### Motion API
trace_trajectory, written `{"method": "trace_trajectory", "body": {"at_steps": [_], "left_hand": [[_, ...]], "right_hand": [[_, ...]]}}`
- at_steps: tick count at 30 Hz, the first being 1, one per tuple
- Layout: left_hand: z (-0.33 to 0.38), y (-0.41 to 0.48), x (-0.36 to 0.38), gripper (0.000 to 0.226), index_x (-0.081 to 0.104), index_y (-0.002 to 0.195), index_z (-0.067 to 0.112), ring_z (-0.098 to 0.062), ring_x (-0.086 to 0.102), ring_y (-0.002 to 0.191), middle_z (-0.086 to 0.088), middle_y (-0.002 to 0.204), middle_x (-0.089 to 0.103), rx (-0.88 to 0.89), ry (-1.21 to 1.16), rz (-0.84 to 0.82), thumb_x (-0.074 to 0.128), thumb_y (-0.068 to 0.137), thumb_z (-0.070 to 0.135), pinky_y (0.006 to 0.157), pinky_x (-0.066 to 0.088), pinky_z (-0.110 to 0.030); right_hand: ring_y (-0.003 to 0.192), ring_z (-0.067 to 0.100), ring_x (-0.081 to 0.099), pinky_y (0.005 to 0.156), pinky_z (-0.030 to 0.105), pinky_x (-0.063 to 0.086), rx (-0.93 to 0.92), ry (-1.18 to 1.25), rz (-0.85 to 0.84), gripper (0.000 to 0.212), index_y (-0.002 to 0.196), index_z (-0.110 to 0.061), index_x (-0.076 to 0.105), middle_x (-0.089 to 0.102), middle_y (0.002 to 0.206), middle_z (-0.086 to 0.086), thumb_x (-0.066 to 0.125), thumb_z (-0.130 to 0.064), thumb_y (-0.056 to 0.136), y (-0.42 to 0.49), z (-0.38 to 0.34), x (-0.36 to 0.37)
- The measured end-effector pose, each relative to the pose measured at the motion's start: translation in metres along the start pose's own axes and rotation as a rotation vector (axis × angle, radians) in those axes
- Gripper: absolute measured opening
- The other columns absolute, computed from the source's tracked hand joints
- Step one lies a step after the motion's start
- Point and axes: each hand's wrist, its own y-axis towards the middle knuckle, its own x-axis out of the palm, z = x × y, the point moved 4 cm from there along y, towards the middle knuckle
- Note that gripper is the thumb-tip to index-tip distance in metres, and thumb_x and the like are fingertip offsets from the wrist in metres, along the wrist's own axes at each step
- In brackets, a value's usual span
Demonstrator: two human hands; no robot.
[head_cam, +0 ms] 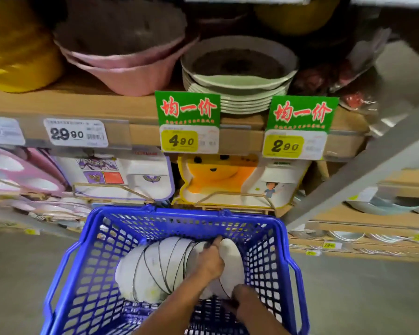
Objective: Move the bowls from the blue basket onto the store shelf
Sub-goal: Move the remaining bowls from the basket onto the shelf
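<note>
A row of several white bowls with black rims (153, 264) lies on its side inside the blue basket (102, 238). My left hand (209, 261) reaches down into the basket and grips the rims of the bowls at the right end of the row. My right hand (240, 298) is lower in the basket and holds the rightmost bowl (230, 252) from below; its fingers are hidden under the bowl. The store shelf (87, 105) runs across the view above the basket.
The shelf holds a stack of pale green bowls (237, 93), pink bowls (128, 66) and a yellow tub (17, 56). Price tags (189, 122) hang along its edge. Children's trays (218, 180) stand on the shelf below. A grey upright (363, 165) slants at the right.
</note>
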Motion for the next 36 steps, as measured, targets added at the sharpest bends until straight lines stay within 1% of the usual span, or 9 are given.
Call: {"method": "trace_trajectory", "body": {"at_steps": [4, 10, 12, 15, 19, 22, 27, 32, 36], "left_hand": [[0.006, -0.043, -0.029, 0.069, 0.023, 0.15, 0.03, -0.033, 0.049, 0.126, -0.013, 0.146, 0.039, -0.034, -0.243, 0.109, 0.044, 0.089, 0.004, 0.098, 0.041, -0.034], [0.019, -0.108, -0.078, 0.068, 0.027, 0.146, 0.022, -0.038, 0.043, 0.127, -0.016, 0.141, 0.041, -0.063, -0.658, 0.184, 0.045, 0.085, -0.001, 0.1, 0.045, -0.048], [0.03, -0.131, -0.094, 0.063, 0.03, 0.142, 0.022, -0.038, 0.046, 0.122, -0.014, 0.135, 0.046, -0.036, -0.775, 0.188, 0.046, 0.086, -0.001, 0.089, 0.052, -0.054], [0.05, -0.168, -0.115, 0.06, 0.029, 0.137, 0.027, -0.035, 0.049, 0.116, -0.01, 0.134, 0.043, 0.038, -0.904, 0.189, 0.05, 0.086, 0.003, 0.066, 0.059, -0.045], [0.085, -0.213, -0.143, 0.053, 0.03, 0.129, 0.026, -0.034, 0.049, 0.115, -0.005, 0.126, 0.042, 0.269, -0.9, 0.24, 0.056, 0.088, 0.003, 0.078, 0.058, -0.052], [0.106, -0.239, -0.159, 0.046, 0.034, 0.13, 0.019, -0.029, 0.052, 0.114, -0.008, 0.126, 0.049, 0.427, -0.871, 0.281, 0.054, 0.09, 0.005, 0.092, 0.052, -0.051], [0.142, -0.271, -0.175, 0.036, 0.047, 0.121, 0.035, -0.002, 0.054, 0.099, 0.013, 0.115, 0.056, 0.622, -0.908, 0.278, 0.05, 0.092, 0.014, 0.066, 0.045, -0.019], [0.191, -0.296, -0.167, 0.037, 0.062, 0.096, 0.058, 0.008, 0.062, 0.085, 0.03, 0.093, 0.066, 0.682, -1.096, 0.28, 0.05, 0.07, 0.035, 0.061, 0.05, -0.016], [0.243, -0.313, -0.154, 0.046, 0.062, 0.11, 0.045, -0.006, 0.062, 0.096, 0.023, 0.095, 0.067, 0.738, -1.176, 0.353, 0.049, 0.068, 0.033, 0.076, 0.051, -0.033]], "right_hand": [[0.086, 0.035, 0.058, 0.072, 0.045, 0.052, -0.229, 0.141, 0.074, 0.038, 0.127, 0.002, 0.051, 0.057, 0.111, 0.021, 0.038, 0.012, 0.093, -0.054, -0.021, -0.014], [0.12, 0.039, 0.052, 0.09, 0.046, 0.049, -0.576, 0.324, -0.031, 0.059, 0.146, -0.02, 0.037, 0.052, 0.136, 0.016, 0.031, 0.006, 0.093, -0.154, -0.048, -0.021], [0.123, 0.038, 0.05, 0.096, 0.048, 0.047, -0.637, 0.397, -0.066, 0.063, 0.15, -0.024, 0.032, 0.048, 0.141, 0.015, 0.032, 0.005, 0.094, -0.183, -0.057, -0.026], [0.118, 0.039, 0.052, 0.099, 0.053, 0.048, -0.77, 0.493, -0.088, 0.062, 0.141, -0.02, 0.049, 0.055, 0.133, 0.016, 0.03, 0.008, 0.089, -0.224, -0.07, -0.037], [0.111, 0.035, 0.054, 0.093, 0.051, 0.051, -0.876, 0.597, -0.066, 0.06, 0.124, -0.019, 0.062, 0.06, 0.123, 0.013, 0.03, 0.009, 0.082, -0.279, -0.08, -0.062], [0.111, 0.04, 0.055, 0.076, 0.043, 0.053, -0.944, 0.608, -0.118, 0.061, 0.123, -0.018, 0.061, 0.06, 0.122, 0.017, 0.031, 0.007, 0.075, -0.315, -0.083, -0.086], [0.104, 0.036, 0.059, 0.069, 0.035, 0.052, -1.077, 0.555, -0.164, 0.062, 0.121, -0.016, 0.063, 0.065, 0.118, 0.014, 0.035, 0.007, 0.072, -0.37, -0.088, -0.129], [0.093, 0.034, 0.063, 0.056, 0.031, 0.054, -1.13, 0.503, -0.265, 0.061, 0.112, -0.018, 0.07, 0.073, 0.099, 0.008, 0.034, 0.007, 0.07, -0.41, -0.097, -0.176], [0.096, 0.036, 0.061, 0.051, 0.031, 0.053, -1.151, 0.463, -0.282, 0.062, 0.112, -0.023, 0.07, 0.07, 0.106, 0.009, 0.036, 0.005, 0.068, -0.429, -0.109, -0.23]]}}
